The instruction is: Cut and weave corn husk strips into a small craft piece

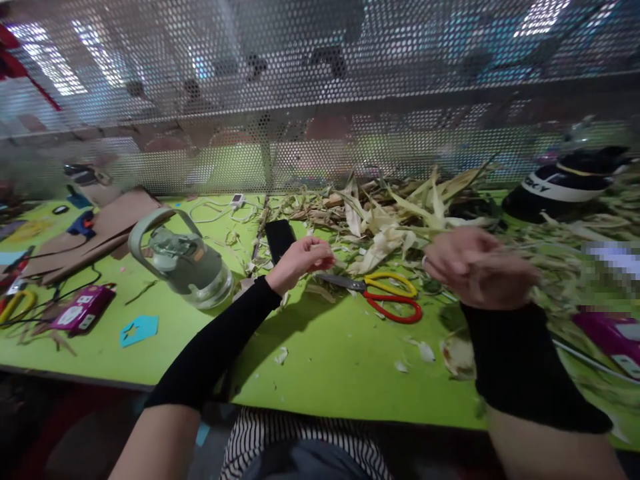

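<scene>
My left hand (pixel 306 259) is above the green table with its fingers curled together. Whatever it may pinch is too small to make out. Just under and right of it lie scissors (pixel 367 287) with one yellow and one red handle. My right hand (pixel 477 267), smeared by motion, is over the right side, near a heap of dry corn husks (pixel 385 227). Its fingers look bent, but I cannot tell whether they hold anything. A black phone (pixel 280 239) lies behind my left hand.
A green-lidded water jug (pixel 187 263) stands left of my left arm. Farther left are a purple box (pixel 85 308), a blue tag (pixel 139 331), brown paper (pixel 117 217) and a glue gun (pixel 81 225). A perforated metal screen (pixel 300 120) closes the back. A black cap (pixel 560 183) sits back right.
</scene>
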Demonstrator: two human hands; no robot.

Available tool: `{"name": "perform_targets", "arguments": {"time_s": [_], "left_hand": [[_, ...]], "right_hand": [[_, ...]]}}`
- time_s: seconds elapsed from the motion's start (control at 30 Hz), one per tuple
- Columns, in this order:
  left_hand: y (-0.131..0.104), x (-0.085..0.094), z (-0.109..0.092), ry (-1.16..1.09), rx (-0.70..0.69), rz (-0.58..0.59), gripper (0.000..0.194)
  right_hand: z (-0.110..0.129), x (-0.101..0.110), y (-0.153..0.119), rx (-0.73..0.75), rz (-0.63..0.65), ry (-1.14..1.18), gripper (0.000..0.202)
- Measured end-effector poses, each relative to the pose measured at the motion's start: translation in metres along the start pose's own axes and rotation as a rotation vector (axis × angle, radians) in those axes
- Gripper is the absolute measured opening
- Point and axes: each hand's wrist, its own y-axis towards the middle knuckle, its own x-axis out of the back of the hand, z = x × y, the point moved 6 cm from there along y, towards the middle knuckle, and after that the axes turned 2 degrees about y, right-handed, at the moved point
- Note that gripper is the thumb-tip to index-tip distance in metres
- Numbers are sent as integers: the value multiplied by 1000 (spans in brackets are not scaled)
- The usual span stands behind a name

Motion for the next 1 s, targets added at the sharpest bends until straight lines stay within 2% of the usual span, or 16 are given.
{"name": "perform_targets", "arguments": {"time_s": [0.03,0.07,0.1,0.13,0.2,0.3,0.37,0.5,0.57,0.63,0.77,1.0], "left_hand": [[-2,-1,-2,-21,13,5,9],[-4,-2,-3,-30,22,3,12],[-6,-3,-5,-25,30,-3,15],[-8,-4,-6,-10,38,-9,17],[-11,-6,-9,28,46,-14,19],[-16,-13,-9,112,75,20,21],[-19,-19,-6,196,104,74,22],[-21,-28,1,321,74,222,26],[-21,-29,4,343,54,255,33],[-20,-27,5,353,43,255,35],[-21,-26,-2,395,24,214,27],[-24,-27,-10,456,-68,198,27]], "right_hand": [[-14,-3,3,-165,116,-205,51],[-30,-9,3,-350,297,-396,49],[-41,-12,4,-442,380,-491,46],[-49,-15,6,-482,411,-566,46],[-52,-22,14,-385,307,-646,42],[-46,-33,22,-150,31,-585,42],[-46,-41,22,-66,-82,-545,41],[-53,-55,22,-7,-92,-453,33],[-55,-57,22,2,-103,-410,29],[-57,-57,22,4,-123,-390,28],[-55,-58,20,43,-145,-410,22],[-40,-64,14,241,-149,-593,14]]}}
